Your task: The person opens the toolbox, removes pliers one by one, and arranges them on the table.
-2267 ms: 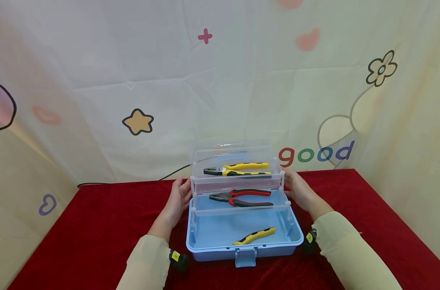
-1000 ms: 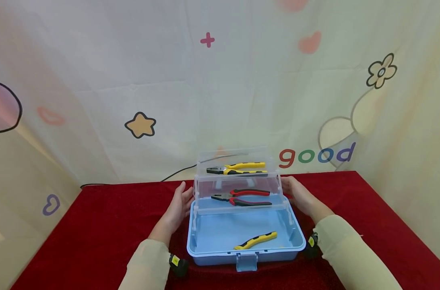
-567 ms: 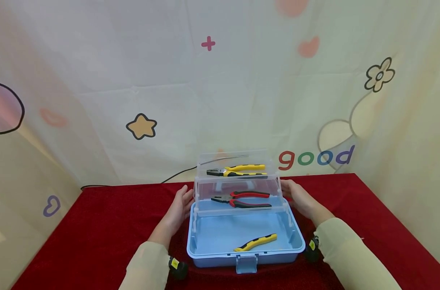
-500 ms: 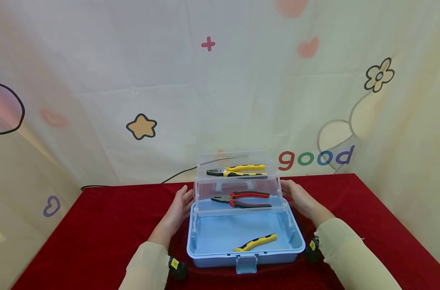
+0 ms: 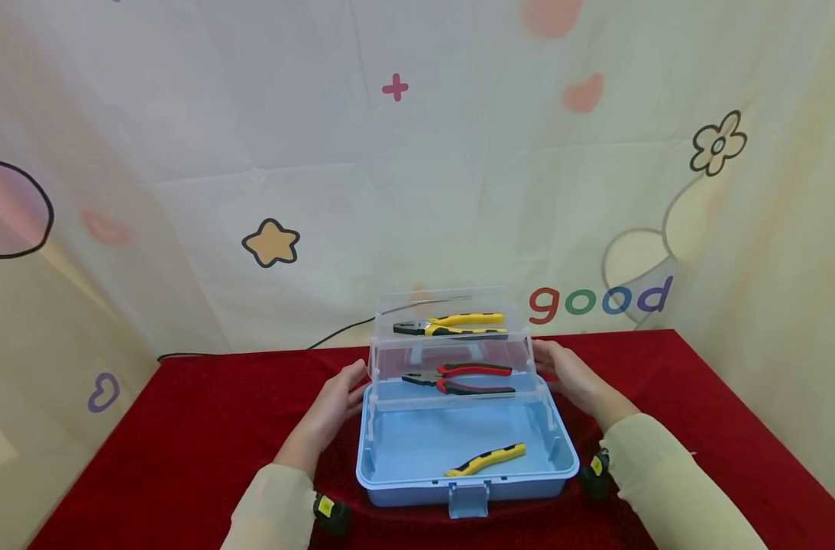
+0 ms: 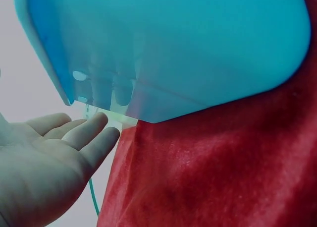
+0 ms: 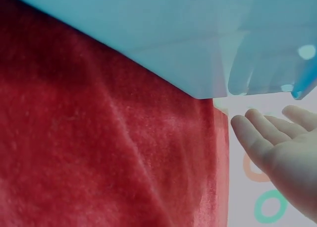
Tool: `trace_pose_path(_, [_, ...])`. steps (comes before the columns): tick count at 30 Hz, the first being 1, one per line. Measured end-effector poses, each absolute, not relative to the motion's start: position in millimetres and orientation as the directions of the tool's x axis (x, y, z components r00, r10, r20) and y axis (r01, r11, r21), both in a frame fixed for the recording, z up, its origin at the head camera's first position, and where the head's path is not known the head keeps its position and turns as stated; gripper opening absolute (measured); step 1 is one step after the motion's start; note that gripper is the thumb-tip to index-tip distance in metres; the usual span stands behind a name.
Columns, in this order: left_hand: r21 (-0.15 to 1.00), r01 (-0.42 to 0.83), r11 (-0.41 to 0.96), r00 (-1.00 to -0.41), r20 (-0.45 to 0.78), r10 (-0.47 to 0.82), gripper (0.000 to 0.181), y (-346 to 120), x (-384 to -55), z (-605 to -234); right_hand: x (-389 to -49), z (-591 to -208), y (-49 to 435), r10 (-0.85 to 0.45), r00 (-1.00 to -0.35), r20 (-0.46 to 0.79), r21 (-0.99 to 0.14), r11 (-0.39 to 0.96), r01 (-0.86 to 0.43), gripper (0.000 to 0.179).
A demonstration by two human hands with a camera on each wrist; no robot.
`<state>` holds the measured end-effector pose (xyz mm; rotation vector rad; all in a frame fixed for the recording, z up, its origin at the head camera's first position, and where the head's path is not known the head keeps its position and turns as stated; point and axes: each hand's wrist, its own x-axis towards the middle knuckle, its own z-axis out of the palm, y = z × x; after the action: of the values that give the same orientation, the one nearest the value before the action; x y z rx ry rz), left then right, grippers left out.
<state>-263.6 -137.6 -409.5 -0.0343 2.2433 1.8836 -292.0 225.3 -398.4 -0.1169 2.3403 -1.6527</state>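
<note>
A light blue toolbox (image 5: 468,489) stands opened on the red cloth, its clear stepped trays (image 5: 451,401) raised at the back. Pliers with yellow and black handles (image 5: 468,318) lie in the upper tray, pliers with red and black handles (image 5: 475,370) in the lower one. A yellow and black handled tool (image 5: 486,460) lies in the blue base; its kind is unclear. My left hand (image 5: 331,405) is beside the box's left side, fingers extended, holding nothing. On the right side, my right hand (image 5: 571,374) has its fingers reaching toward the rear. Both wrist views show fingers near the box's back edge.
Red cloth (image 5: 218,435) covers the table on both sides of the box. A pale printed curtain (image 5: 307,137) hangs close behind the table's far edge. A thin dark cable (image 5: 338,331) runs along that edge behind the box.
Since the earliest frame, the clear trays and lid have tilted further back. Lately my left hand has shifted slightly toward me and leftward. My right hand has hardly moved.
</note>
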Motion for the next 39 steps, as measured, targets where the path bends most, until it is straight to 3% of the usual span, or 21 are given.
trace_pose_path(16, [0.959,-0.118,0.259,-0.983,-0.150,0.106,0.070,-140,-252,-409,-287,-394,231,-0.229,-0.963,-0.142,-0.938,0.342,0.057,0.060])
trace_pose_path(28, [0.920,-0.039,0.390,-0.989,-0.093,0.119,0.074,-142,-245,-414,-283,-386,234,-0.221,-0.966,-0.133,-0.923,0.383,0.040,0.066])
trace_pose_path(39, [0.916,-0.019,0.400,-0.986,-0.083,0.143,0.076,-142,-238,-416,-278,-375,234,-0.189,-0.976,-0.111,-0.890,0.456,0.012,0.070])
